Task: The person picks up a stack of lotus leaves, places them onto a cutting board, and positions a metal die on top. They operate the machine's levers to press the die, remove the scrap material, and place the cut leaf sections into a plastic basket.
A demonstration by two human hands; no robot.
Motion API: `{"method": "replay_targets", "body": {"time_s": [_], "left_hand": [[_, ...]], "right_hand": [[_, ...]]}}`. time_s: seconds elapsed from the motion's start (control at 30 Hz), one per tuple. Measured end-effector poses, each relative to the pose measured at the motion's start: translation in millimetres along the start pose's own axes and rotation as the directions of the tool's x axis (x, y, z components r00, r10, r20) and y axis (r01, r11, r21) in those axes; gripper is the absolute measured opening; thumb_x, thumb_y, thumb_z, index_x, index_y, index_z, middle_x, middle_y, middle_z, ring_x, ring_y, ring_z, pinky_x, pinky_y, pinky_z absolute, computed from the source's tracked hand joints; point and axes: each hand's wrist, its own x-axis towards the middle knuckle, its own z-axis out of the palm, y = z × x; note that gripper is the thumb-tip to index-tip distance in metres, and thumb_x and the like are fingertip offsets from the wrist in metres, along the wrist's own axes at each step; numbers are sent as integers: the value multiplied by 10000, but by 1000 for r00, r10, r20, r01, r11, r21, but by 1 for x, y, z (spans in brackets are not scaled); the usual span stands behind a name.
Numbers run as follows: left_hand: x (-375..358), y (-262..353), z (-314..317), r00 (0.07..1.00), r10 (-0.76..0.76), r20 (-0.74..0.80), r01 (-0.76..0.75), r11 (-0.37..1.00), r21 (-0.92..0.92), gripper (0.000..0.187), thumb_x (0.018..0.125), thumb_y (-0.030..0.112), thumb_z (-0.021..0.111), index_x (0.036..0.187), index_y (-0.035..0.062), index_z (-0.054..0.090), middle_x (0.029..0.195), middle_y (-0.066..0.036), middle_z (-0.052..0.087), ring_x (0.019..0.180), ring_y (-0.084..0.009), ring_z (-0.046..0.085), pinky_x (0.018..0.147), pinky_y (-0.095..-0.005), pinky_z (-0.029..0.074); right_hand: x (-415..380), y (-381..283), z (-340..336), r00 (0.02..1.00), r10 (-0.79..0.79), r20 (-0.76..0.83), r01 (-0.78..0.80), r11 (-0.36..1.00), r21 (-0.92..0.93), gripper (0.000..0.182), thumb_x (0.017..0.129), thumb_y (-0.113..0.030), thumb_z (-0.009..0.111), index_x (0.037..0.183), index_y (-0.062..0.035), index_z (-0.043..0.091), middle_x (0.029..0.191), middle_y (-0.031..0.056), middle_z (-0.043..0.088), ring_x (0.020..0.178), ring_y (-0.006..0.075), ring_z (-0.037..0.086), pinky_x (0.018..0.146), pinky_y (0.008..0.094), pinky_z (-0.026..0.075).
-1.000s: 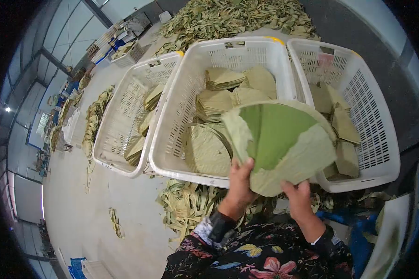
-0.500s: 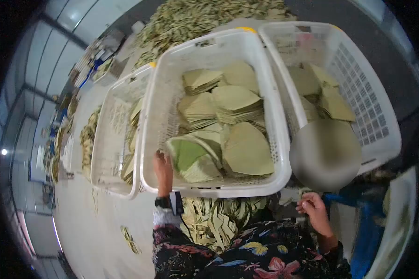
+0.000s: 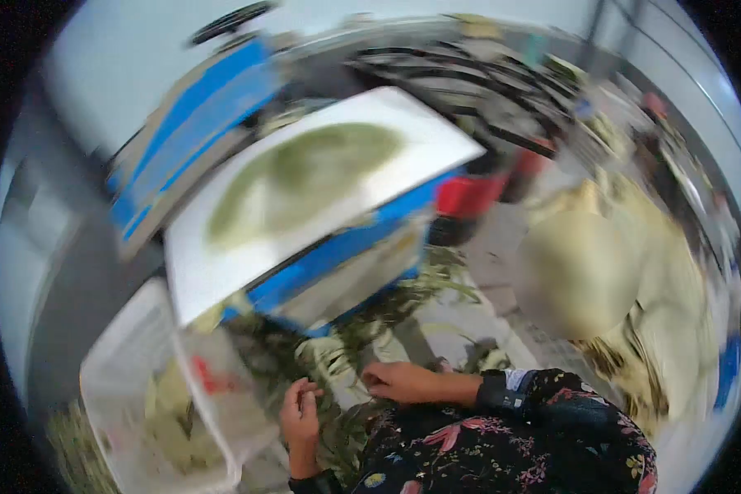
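My left hand (image 3: 300, 416) is at the lower middle of the view, its fingers loosely bent and apart, with nothing in it. To its right, my right hand (image 3: 399, 383) reaches across in front of my dark floral top, fingers curled together. I see nothing in it, though motion blurs the fingertips. Beyond both hands lie loose pale leaf strips (image 3: 329, 361) and darker green scraps. The white basket (image 3: 230, 449) stands left of my left hand, with pale leaf pieces (image 3: 173, 420) inside. Neither hand touches it.
A white-topped stand (image 3: 436, 156) with blue sides rises ahead and bears a blurred fan of green leaf. Behind it are a blue-framed panel (image 3: 193, 123) and dark curved bars (image 3: 486, 99). A red object (image 3: 469, 193) sits beside them. Pale leaves (image 3: 671, 272) are heaped at right.
The view has swung away from the three white baskets of stacked leaves. My left hand has left the middle basket's rim. Both hands are now close together before my body.
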Motion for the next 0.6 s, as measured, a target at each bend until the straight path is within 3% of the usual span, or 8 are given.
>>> {"method": "replay_targets", "body": {"time_s": [0.07, 0.1, 0.13, 0.23, 0.3, 0.47, 0.5, 0.6], "left_hand": [[40, -10, 26, 982, -96, 162, 123, 978, -167, 232, 893, 37, 480, 1108, -33, 533, 968, -111, 618, 846, -180, 618, 765, -292, 478], [54, 14, 59, 961, -70, 269, 124, 974, -189, 240, 891, 34, 475, 1110, -48, 526, 977, -116, 614, 863, -182, 618, 765, -295, 479], [57, 29, 81, 943, -35, 330, 99, 979, -178, 240, 891, 34, 475, 1110, -48, 526, 977, -116, 614, 863, -182, 618, 765, -295, 479], [70, 35, 147, 835, 7, 550, 101, 981, -166, 253, 893, 39, 484, 1126, -54, 515, 1002, -124, 607, 885, -186, 616, 768, -300, 476], [67, 54, 191, 764, 60, 642, 51, 987, -153, 258, 894, 43, 486, 1132, -53, 512, 1003, -129, 607, 886, -191, 616, 776, -302, 475], [72, 75, 247, 527, 114, 842, 28, 988, -152, 279, 893, 51, 484, 1152, -53, 496, 1009, -135, 607, 899, -203, 617, 794, -317, 480], [74, 82, 254, 504, 60, 862, 68, 992, -109, 287, 888, 50, 486, 1155, -55, 492, 1005, -139, 608, 898, -207, 619, 792, -328, 483], [89, 87, 266, 415, 66, 908, -28, 998, -60, 290, 883, 49, 484, 1154, -53, 491, 994, -147, 608, 878, -210, 624, 790, -338, 482]], "right_hand": [[-19, 28, -15, 945, 158, -285, -146, 987, 64, 336, 862, -234, 554, 1129, -45, 480, 993, 154, 615, 942, 326, 592, 803, 384, 465], [-50, 52, -36, 895, 173, -411, -114, 980, 165, 341, 836, -216, 567, 1123, -52, 481, 984, 203, 600, 886, 384, 587, 751, 453, 473], [-83, 57, -47, 862, 206, -464, -126, 972, 198, 341, 836, -216, 567, 1123, -52, 481, 984, 203, 600, 886, 384, 587, 751, 453, 473], [-152, 76, -64, 627, 343, -699, -287, 936, 202, 334, 837, -190, 578, 1108, -20, 484, 957, 162, 613, 920, 340, 589, 787, 402, 472], [-197, 101, -65, 381, 247, -891, -423, 903, 69, 359, 799, -148, 611, 1110, -21, 483, 995, 172, 591, 940, 349, 570, 808, 407, 461], [-295, 120, -75, 29, 245, -969, -576, 797, 184, 431, 741, -94, 654, 1130, -41, 477, 1081, 178, 543, 1021, 356, 515, 876, 406, 425], [-317, 119, -76, -101, 213, -972, -653, 723, 226, 452, 732, -87, 660, 1141, -41, 474, 1099, 174, 537, 1038, 356, 505, 886, 407, 419], [-383, 129, -52, -428, 109, -897, -773, 471, 426, 514, 698, -69, 683, 1163, -48, 468, 1158, 172, 510, 1086, 354, 476, 916, 411, 402]]}}
